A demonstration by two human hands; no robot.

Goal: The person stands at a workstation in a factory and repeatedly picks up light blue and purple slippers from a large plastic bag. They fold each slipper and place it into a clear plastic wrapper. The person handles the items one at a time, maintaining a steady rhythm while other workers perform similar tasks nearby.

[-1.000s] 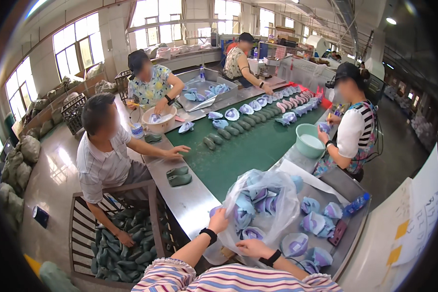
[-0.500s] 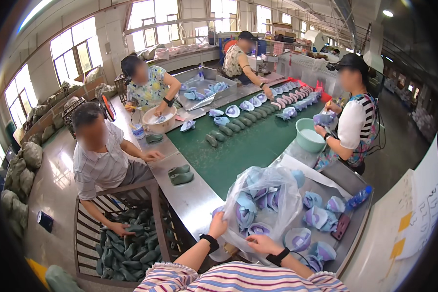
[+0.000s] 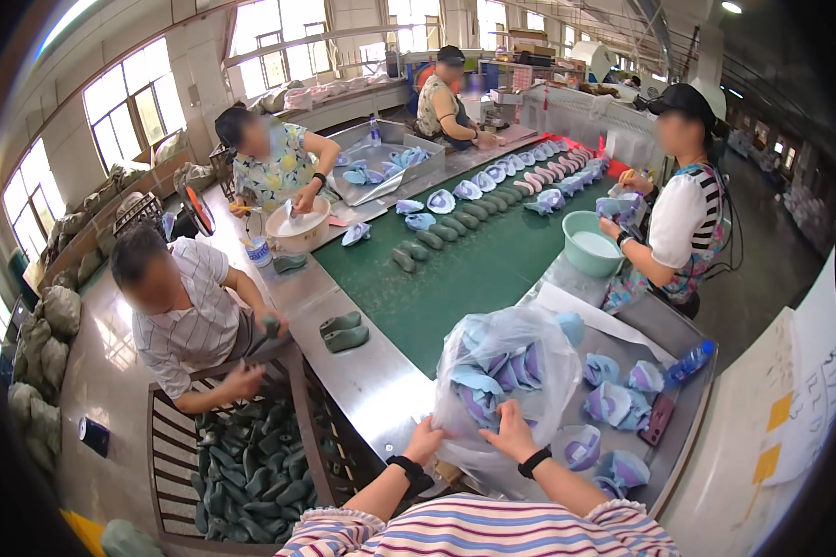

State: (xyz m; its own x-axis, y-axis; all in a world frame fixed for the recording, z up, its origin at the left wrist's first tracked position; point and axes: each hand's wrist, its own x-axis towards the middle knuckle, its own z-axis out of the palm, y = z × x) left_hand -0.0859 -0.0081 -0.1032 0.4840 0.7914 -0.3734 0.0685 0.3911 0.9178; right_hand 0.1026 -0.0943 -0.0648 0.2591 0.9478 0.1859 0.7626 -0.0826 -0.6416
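Observation:
A clear plastic bag (image 3: 502,357) full of blue and purple shoe uppers stands on the metal table edge (image 3: 381,390) right in front of me. My left hand (image 3: 427,440) grips the bag's lower left side. My right hand (image 3: 511,433) clutches its lower front, fingers pressed into the plastic. Both wrists wear black bands. More loose blue and purple uppers (image 3: 613,404) lie to the right of the bag on the grey tray.
A green conveyor belt (image 3: 464,269) carries dark green shoe lasts (image 3: 344,331) and uppers. Three people work at the left and far end, and one stands right by a teal basin (image 3: 590,243). A wooden crate of green lasts (image 3: 251,469) sits lower left. A blue bottle (image 3: 689,362) lies at right.
The bag has been gathered closer and stands taller, with both my hands moved onto its lower part. The seated person at left has drawn the arm back from the belt to the crate.

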